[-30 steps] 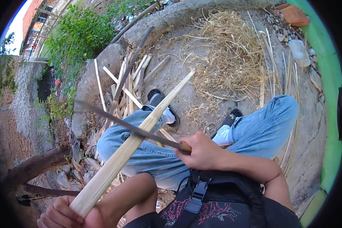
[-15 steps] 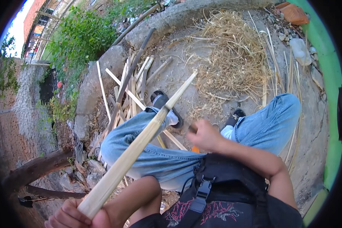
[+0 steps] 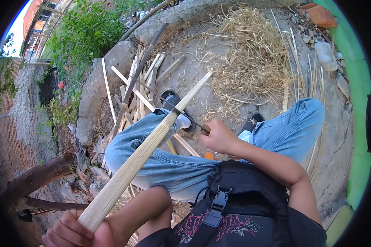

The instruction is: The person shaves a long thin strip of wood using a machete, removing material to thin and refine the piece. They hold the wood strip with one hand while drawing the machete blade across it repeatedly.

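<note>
1. Vs 1 s ago: knife [image 3: 176, 110] crosses pale tapered wood stave [image 3: 130, 166] nearer its far, narrow end; then approx. mid-length. Blade now looks thin, seen nearly edge-on.
2. R hand [image 3: 218, 138] sits farther fwd than then; fist closed round knife handle, which it mostly hides.
3. L hand [image 3: 72, 230] about same place, wrapped round stave's wide near end.
4. Stave runs diag. from lower L to upper centre, over L leg of blue jeans [image 3: 284, 131], hiding part of it.
5. Orange obj. [image 3: 209, 155], kind unclear, shows below R fist; hidden 1 s ago.
6. Fwd-L: loose pile of wood sticks [image 3: 143, 100]; far part of blade overlaps it in view.
7. Fwd-R: heap of curly shavings [image 3: 251, 57], beyond stave tip.
8. Edges: dark log [image 3: 41, 177] at L, green wall [image 3: 354, 82] at R.
</note>
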A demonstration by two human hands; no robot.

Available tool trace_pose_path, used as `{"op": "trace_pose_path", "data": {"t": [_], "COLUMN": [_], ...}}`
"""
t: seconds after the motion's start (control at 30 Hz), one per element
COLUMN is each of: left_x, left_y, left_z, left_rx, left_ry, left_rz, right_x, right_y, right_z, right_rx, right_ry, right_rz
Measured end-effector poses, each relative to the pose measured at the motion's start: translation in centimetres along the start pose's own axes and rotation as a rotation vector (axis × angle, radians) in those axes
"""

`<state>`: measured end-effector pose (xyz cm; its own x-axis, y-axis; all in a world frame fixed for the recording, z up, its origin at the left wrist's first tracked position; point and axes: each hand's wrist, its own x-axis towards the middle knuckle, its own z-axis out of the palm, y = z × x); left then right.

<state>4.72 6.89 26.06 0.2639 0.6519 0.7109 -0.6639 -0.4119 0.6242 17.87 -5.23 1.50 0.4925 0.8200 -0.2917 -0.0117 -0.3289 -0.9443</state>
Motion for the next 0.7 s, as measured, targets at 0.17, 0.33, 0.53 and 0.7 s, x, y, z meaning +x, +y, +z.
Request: {"op": "trace_pose_path", "data": {"t": [0.17,0.33,0.53,0.7], "left_x": [-0.2,0.1,0.5,0.2], "left_y": [-0.1,-0.4,-0.6,0.2], "left_z": [0.6,0.2,-0.4,0.0], "left_rx": [-0.067,-0.004,0.027,-0.076], "left_ry": [-0.033,0.042,0.040,-0.048], "left_rz": [-0.013,0.025,0.034,-0.033], "right_x": [-0.7,-1.1,-1.3,-2.1], "right_y": [-0.1,0.7,0.9,3.6], "right_z": [-0.7,-0.7,-1.3,-1.6], "right_rx": [-0.018,-0.102,-0.061,-0.075], "right_ry": [-0.033,-0.034,-0.062,-0.027], "right_rz": [-0.001,-0.008,0.107,0.051]}}
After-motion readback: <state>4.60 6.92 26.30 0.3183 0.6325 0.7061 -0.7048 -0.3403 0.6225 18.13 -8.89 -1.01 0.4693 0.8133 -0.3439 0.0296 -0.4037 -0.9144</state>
